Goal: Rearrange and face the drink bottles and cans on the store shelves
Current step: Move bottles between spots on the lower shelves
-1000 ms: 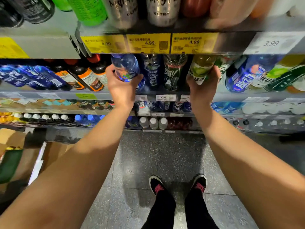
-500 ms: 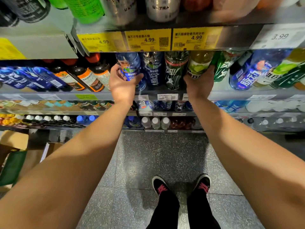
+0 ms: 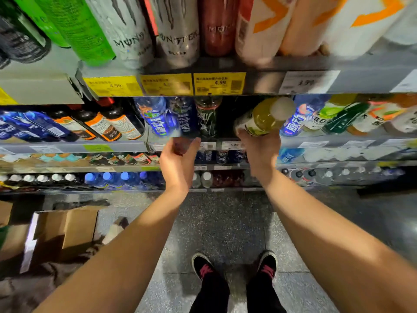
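Store shelf [image 3: 338,141], right hand [image 3: 259,150] fingers clamped on green bottle [image 3: 264,118], left hand [image 3: 178,159] fingers apart, blue bottles [image 3: 158,118] beside.

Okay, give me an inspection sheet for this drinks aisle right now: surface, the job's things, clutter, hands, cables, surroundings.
Surface: middle shelf with price tags along its front edge; a dark gap in the row beside the black bottle.
Job's things: yellow-green bottle pulled out of the row, tilted, white cap toward the camera; blue bottles standing in the row; Monster cans on the shelf above.
Clutter: open cardboard box on the floor at left.
Hands: right hand grips the yellow-green bottle's base; left hand at the shelf edge, fingers curled, blurred, grip unclear.
Cables: nothing seen.
Surroundings: speckled grey floor; lower shelves of capped bottles.
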The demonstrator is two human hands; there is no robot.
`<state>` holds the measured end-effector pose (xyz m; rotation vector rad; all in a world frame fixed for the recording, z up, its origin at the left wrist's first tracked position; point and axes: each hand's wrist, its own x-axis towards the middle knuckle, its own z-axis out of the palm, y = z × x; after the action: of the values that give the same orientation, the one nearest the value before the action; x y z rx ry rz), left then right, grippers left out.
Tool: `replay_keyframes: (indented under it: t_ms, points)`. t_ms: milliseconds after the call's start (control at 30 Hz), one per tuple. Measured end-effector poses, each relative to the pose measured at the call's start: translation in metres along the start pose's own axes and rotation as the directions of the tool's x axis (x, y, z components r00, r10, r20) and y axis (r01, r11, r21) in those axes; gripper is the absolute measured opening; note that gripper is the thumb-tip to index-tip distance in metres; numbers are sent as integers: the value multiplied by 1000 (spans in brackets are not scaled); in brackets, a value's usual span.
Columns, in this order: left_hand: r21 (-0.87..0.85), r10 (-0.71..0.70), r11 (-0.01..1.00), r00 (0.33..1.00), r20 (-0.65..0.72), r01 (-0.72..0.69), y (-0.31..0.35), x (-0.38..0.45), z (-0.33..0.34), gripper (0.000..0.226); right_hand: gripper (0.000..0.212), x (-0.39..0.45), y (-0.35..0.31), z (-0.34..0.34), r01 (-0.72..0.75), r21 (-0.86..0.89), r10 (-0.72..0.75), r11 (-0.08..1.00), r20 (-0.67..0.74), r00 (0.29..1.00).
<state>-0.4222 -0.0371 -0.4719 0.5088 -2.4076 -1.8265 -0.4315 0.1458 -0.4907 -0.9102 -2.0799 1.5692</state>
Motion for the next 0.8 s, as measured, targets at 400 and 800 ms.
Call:
replay_keyframes:
  t_ms: [400, 800]
  points:
    - [-7, 141, 990, 960, 241, -143, 45, -93, 140, 22, 65, 4, 39, -146, -31, 10, 31, 999, 8, 999]
    - [204, 79, 978, 988, -131, -51, 57, -35, 242, 92, 44, 39, 88, -255, 2, 68, -19, 998, 243, 970]
